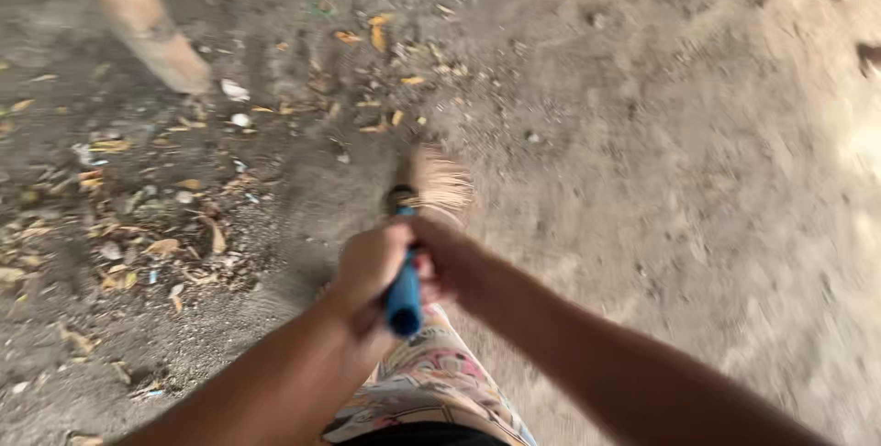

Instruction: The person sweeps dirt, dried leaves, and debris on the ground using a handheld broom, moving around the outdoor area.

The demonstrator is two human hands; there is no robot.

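Broom handle: a blue broom handle (403, 292) runs from the fingers toward the camera, its rounded end sticking out just below both fists.
Broom head: the straw broom head (439, 182) fans out just beyond the fingers, blurred, its tips down at the ground.
Left hand: the left hand (369, 265) is wrapped around the handle from the left, fingers curled tight together on it.
Right hand: the right hand (451, 264) clamps the same handle from the right, fingers closed on it and touching the left hand's.
Clothing: patterned fabric (429, 384) in pink and pale colours lies below the fists, nearer the camera.
Ground: bare grey-brown dirt ground (679, 189) spreads to the right of the fingers.
Litter: dry leaves (165, 246) and small pale scraps lie scattered left of the fingers and beyond them.
Far object: a blurred tan shape (151, 28) stands well beyond the fingers at upper left; what it is cannot be told.
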